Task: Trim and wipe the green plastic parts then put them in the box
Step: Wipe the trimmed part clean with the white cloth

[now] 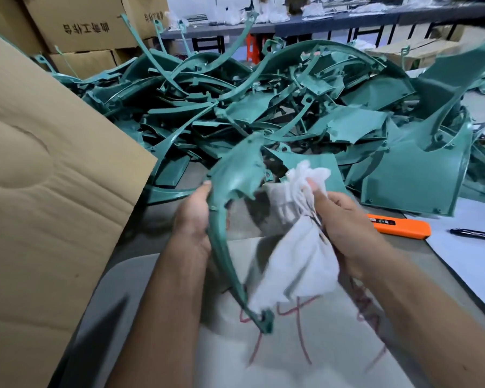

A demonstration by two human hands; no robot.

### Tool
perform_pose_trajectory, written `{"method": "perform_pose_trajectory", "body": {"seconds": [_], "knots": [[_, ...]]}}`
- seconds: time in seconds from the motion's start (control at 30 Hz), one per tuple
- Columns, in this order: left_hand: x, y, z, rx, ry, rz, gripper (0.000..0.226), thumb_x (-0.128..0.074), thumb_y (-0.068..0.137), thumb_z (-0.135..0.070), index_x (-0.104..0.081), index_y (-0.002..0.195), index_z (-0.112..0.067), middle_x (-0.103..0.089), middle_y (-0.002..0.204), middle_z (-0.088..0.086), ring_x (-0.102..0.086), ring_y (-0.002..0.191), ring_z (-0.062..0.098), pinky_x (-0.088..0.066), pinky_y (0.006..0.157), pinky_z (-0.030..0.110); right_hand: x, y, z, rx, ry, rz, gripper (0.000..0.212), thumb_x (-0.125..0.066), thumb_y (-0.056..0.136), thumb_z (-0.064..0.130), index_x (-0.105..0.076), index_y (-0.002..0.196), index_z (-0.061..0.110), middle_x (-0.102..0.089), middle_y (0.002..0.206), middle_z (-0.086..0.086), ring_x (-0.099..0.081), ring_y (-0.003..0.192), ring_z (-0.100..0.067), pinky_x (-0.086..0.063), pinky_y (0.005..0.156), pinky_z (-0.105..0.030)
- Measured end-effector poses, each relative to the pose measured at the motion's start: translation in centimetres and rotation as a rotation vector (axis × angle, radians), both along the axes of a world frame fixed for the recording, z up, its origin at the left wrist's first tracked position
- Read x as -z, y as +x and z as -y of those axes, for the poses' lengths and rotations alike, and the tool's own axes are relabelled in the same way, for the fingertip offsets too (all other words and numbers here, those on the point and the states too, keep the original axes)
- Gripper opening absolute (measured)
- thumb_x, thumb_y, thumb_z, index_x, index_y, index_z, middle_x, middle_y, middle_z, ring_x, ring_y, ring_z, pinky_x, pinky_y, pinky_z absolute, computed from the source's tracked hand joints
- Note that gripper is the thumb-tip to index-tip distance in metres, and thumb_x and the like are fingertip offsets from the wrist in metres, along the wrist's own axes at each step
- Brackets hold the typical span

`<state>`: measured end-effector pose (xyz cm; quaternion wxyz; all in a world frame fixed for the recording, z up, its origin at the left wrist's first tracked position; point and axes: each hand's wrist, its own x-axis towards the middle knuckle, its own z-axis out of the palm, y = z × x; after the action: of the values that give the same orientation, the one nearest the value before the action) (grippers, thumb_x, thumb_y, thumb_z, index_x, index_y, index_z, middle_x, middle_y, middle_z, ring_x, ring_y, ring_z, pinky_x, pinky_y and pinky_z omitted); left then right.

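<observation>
While gripping a curved green plastic part (pixel 221 219) at its upper bend, left hand (pixel 193 219) held above grey table (pixel 459 261), fingers & thumb curled round the strip. Part's wide end tilted up toward pile, thin end w/ small clip pointing down near camera. Right hand (pixel 350 222) clutching bunched white cloth (pixel 297 247), fingers closed round it, just beside the part. Big heap of green parts (pixel 263 113) behind hands. Cardboard box flap (pixel 53 191) at left. Orange cutter (pixel 398 226) & black pen (pixel 476 235) on table at right, near each other, not touching. Blurry from motion.
</observation>
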<state>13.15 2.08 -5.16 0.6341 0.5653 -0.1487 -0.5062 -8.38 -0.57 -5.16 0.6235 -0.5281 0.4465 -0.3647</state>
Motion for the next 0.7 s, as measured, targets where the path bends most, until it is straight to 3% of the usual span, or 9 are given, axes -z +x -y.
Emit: {"method": "perform_pose_trajectory", "body": {"seconds": [0.1, 0.17, 0.23, 0.3, 0.4, 0.47, 0.53, 0.6, 0.7], "knots": [[-0.1, -2.9, 0.8, -0.02, -0.037, -0.023, 0.025, -0.053, 0.101, -0.019, -0.067, 0.089, -0.003, -0.063, 0.06, 0.008, -0.057, 0.042, 0.018, -0.046, 0.042, 0.018, 0.8, 1.6, -0.7, -0.01, 0.028, 0.07, 0.045, -0.07, 0.071, 0.072, -0.078, 0.077, 0.028, -0.071, 0.07, -0.006, -0.067, 0.064, -0.019, -0.053, 0.067, -0.034], [0.1, -4.7, 1.0, -0.02, -0.084, -0.089, 0.032, -0.052, 0.1, -0.016, -0.065, 0.115, 0.009, -0.072, 0.098, 0.027, -0.071, 0.079, 0.033, -0.063, 0.079, 0.043, 1.4, 2.0, -1.3, -0.055, -0.011, 0.174, 0.034, -0.081, 0.084, 0.053, -0.077, 0.085, 0.019, -0.074, 0.081, -0.005, -0.07, 0.073, -0.02, -0.055, 0.07, -0.035], [0.5, -6.0, 1.0, -0.07, -0.107, -0.109, 0.036, -0.05, 0.102, -0.015, -0.062, 0.127, 0.008, -0.068, 0.121, 0.031, -0.069, 0.108, 0.043, -0.052, 0.102, 0.059, 1.4, 2.2, -1.6, -0.027, -0.027, 0.27, 0.018, -0.085, 0.086, 0.03, -0.077, 0.092, 0.015, -0.079, 0.089, -0.004, -0.074, 0.079, -0.018, -0.058, 0.066, -0.028], [1.0, -7.0, 1.2, -0.107, -0.11, -0.092, 0.032, -0.05, 0.104, -0.017, -0.065, 0.125, 0.004, -0.07, 0.118, 0.028, -0.068, 0.111, 0.044, -0.052, 0.103, 0.059, 1.2, 2.4, -1.5, 0.004, -0.036, 0.299, 0.005, -0.082, 0.087, 0.013, -0.079, 0.086, 0.017, -0.079, 0.083, -0.002, -0.074, 0.073, -0.013, -0.056, 0.061, -0.023], [1.4, -7.9, 1.5, -0.1, -0.071, -0.048, 0.03, -0.051, 0.106, -0.019, -0.067, 0.121, 0.001, -0.074, 0.11, 0.024, -0.072, 0.105, 0.041, -0.055, 0.099, 0.056, 1.2, 2.5, -1.2, 0.036, -0.037, 0.318, 0.008, -0.078, 0.088, 0.005, -0.075, 0.086, 0.012, -0.075, 0.079, -0.003, -0.069, 0.072, -0.015, -0.055, 0.067, -0.028], [1.2, -8.2, 1.4, -0.05, -0.068, -0.06, 0.03, -0.05, 0.107, -0.019, -0.068, 0.118, 0.003, -0.075, 0.108, 0.023, -0.072, 0.103, 0.041, -0.056, 0.098, 0.055, 1.3, 2.4, -0.9, 0.057, -0.096, 0.323, 0.014, -0.078, 0.088, 0.003, -0.071, 0.079, 0.012, -0.072, 0.07, 0.002, -0.065, 0.063, -0.009, -0.052, 0.06, -0.023], [0.9, -8.2, 1.3, -0.003, -0.072, -0.079, 0.03, -0.051, 0.107, -0.018, -0.068, 0.116, 0.005, -0.075, 0.105, 0.023, -0.075, 0.095, 0.038, -0.06, 0.091, 0.05, 1.2, 2.2, -0.5, 0.076, -0.169, 0.308, 0.01, -0.081, 0.082, 0.009, -0.073, 0.077, 0.013, -0.073, 0.069, 0.004, -0.065, 0.061, -0.007, -0.051, 0.058, -0.019], [0.3, -7.8, 1.0, 0.035, -0.06, -0.102, 0.031, -0.052, 0.107, -0.019, -0.067, 0.118, 0.005, -0.076, 0.104, 0.023, -0.075, 0.088, 0.035, -0.062, 0.083, 0.045, 1.2, 2.0, -0.2, 0.106, -0.227, 0.273, 0.012, -0.084, 0.074, 0.023, -0.078, 0.078, 0.014, -0.077, 0.075, 0.0, -0.068, 0.066, -0.011, -0.055, 0.064, -0.023], [-0.4, -7.3, 0.6, 0.052, -0.027, -0.16, 0.037, -0.052, 0.107, -0.026, -0.063, 0.128, 0.003, -0.07, 0.119, 0.028, -0.068, 0.112, 0.044, -0.053, 0.101, 0.057, 1.8, 1.7, 0.2, 0.201, -0.402, 0.046, 0.022, -0.086, 0.081, 0.032, -0.079, 0.083, 0.011, -0.078, 0.08, -0.006, -0.072, 0.073, -0.027, -0.059, 0.07, -0.043]]}}
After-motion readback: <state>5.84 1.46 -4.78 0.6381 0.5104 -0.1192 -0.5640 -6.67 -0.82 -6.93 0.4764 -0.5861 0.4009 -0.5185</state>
